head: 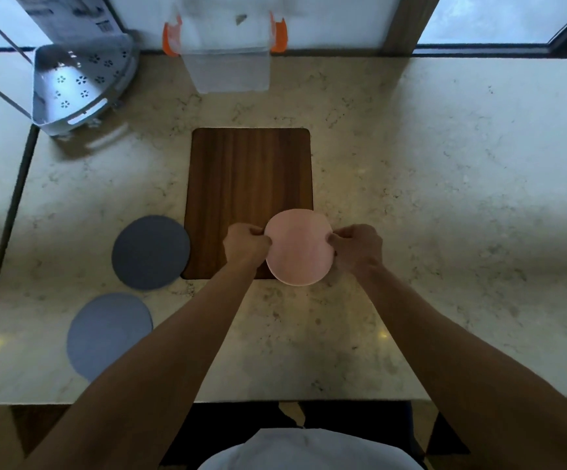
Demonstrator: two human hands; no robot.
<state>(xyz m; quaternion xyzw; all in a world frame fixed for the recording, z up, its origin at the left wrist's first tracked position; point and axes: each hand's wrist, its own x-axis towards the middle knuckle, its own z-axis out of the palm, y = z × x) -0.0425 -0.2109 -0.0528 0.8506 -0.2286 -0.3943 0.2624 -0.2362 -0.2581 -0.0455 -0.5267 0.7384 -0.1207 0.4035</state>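
Observation:
A round pink mat [298, 247] hangs over the near right corner of a dark wooden cutting board [241, 184]. My left hand [245, 245] pinches the mat's left edge with curled fingers. Its right edge is pinched by my right hand [356, 248]. Whether the mat touches the board I cannot tell. Left of the board lie two more round mats on the marble counter: a dark grey mat [150, 252] and, nearer to me, a lighter blue-grey mat [107, 335].
A perforated white corner rack [78, 86] stands at the back left. At the back centre is a clear plastic container [228, 59] with orange latches. The marble counter [445, 198] ends at a near edge in front of me; windows run behind.

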